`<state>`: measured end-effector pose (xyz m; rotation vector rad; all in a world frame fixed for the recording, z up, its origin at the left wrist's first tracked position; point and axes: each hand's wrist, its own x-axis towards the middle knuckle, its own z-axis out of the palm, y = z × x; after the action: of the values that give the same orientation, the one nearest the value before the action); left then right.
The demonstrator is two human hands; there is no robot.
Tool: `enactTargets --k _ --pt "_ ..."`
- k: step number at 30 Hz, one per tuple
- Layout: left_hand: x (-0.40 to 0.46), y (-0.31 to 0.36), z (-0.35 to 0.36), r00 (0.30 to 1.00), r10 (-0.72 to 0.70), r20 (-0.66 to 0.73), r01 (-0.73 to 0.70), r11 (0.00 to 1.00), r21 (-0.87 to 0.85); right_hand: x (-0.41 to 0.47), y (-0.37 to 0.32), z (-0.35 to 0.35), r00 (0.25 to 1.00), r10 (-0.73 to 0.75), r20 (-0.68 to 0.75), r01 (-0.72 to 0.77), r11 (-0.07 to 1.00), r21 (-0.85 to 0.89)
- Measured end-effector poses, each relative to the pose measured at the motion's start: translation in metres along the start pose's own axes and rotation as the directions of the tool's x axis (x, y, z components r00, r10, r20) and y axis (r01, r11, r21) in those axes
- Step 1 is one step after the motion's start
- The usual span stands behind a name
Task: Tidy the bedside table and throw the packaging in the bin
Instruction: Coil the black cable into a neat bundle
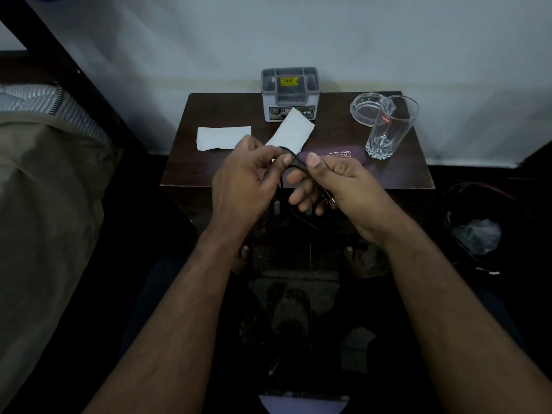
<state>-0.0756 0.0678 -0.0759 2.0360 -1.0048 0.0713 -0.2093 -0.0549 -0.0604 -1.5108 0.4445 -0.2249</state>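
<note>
We saw the bedside table (397,174) against the wall (298,34), with the bed (44,174) to its left and a bin (484,231) on the floor to its right. At the table's back edge stood an organiser box (291,95); right of it sat an ashtray (366,107), with a glass (391,127) just in front. A paper piece (222,138) lay left of centre, a second paper (294,131) leaned before the box, and a spectacle case (337,158) lay right of that, towards the front.

The thin black cable (294,162) vanishes behind the fingers of both hands — its lower run fades into shadow. The long purple spectacle case (337,158) is half hidden; its small print is mostly unreadable.
</note>
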Motion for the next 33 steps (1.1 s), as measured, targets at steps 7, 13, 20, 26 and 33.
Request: enactTargets --k 7,13,20,26,33 --pt "-0.002 0.005 0.004 0.987 0.071 0.141 -0.002 0.9 -0.435 -0.003 0.005 -0.001 0.992 -0.126 0.022 0.128 0.985 -0.112" --pt "-0.006 0.021 -0.005 0.968 -0.041 0.249 0.201 0.723 -0.661 -0.005 0.011 -0.004 0.982 -0.162 0.097 0.175 0.972 -0.155" --pt "-0.001 0.018 -0.004 0.972 -0.155 0.177 0.236 0.654 -0.719 -0.001 0.008 0.0 0.964 -0.266 0.023 0.266 0.947 -0.177" --pt "0.004 0.015 -0.011 0.922 -0.244 0.301 0.377 0.393 -0.839 0.008 0.011 0.003 0.908 -0.386 -0.162 0.306 0.877 -0.371" --pt "0.001 0.019 -0.014 0.844 -0.061 0.533 0.535 0.157 -0.83 0.015 0.019 0.017 0.868 -0.483 -0.112 0.346 0.753 -0.56"
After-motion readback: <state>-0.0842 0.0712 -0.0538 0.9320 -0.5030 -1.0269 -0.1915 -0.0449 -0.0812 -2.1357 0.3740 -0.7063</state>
